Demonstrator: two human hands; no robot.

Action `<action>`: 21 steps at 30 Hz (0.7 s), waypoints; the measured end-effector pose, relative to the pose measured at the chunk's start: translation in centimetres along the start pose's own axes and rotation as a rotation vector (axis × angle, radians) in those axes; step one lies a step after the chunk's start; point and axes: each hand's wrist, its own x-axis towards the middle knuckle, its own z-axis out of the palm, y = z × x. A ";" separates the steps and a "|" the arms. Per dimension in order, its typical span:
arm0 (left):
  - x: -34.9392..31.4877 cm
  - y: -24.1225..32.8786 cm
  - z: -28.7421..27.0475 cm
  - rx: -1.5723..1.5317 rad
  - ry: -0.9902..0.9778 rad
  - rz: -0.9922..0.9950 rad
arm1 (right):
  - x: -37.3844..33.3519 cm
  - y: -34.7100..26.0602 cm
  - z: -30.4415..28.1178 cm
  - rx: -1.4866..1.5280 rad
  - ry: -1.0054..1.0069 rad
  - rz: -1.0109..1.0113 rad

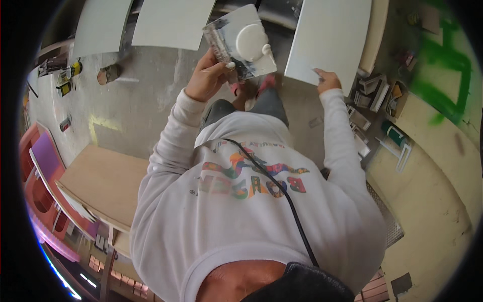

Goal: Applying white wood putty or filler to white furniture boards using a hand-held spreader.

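Observation:
My left hand grips the lower left edge of a flat rectangular board, its thumb on top. The board is whitish and smeared with dark and white stains. On it sits a round, smooth white mound that looks like putty, with a small blob at its side. My right hand is closed at the near end of a long white panel. Something thin and greyish shows at its fingertips against the panel; its kind is too small to tell.
More pale panels lie at the far left. Cans and a wood block stand on the grey floor. Frame pieces and a green roller lie at the right. A wooden box stands at the left.

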 end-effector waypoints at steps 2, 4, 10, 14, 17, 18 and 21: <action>1.8 0.3 0.9 -0.004 0.011 0.013 | -0.5 -2.0 -3.9 0.270 0.381 -0.113; 3.4 0.8 1.3 0.163 -0.189 -0.062 | -1.5 -6.7 -10.1 0.242 0.484 -0.514; 6.3 -0.5 7.5 0.580 -0.225 0.038 | -1.8 -10.3 -13.7 -0.119 0.607 -0.837; 7.3 -1.2 8.4 0.591 -0.291 0.173 | -1.6 -7.1 -12.5 -0.133 0.529 -0.826; 7.3 -1.3 6.7 0.407 -0.210 0.184 | -1.6 -0.6 -7.5 0.189 0.366 -0.342; 6.9 -0.9 6.3 0.411 -0.218 0.169 | -1.4 1.6 -4.8 0.285 0.369 -0.075; 5.8 -0.2 4.6 0.290 -0.139 0.078 | -0.2 5.9 1.3 0.191 0.250 0.381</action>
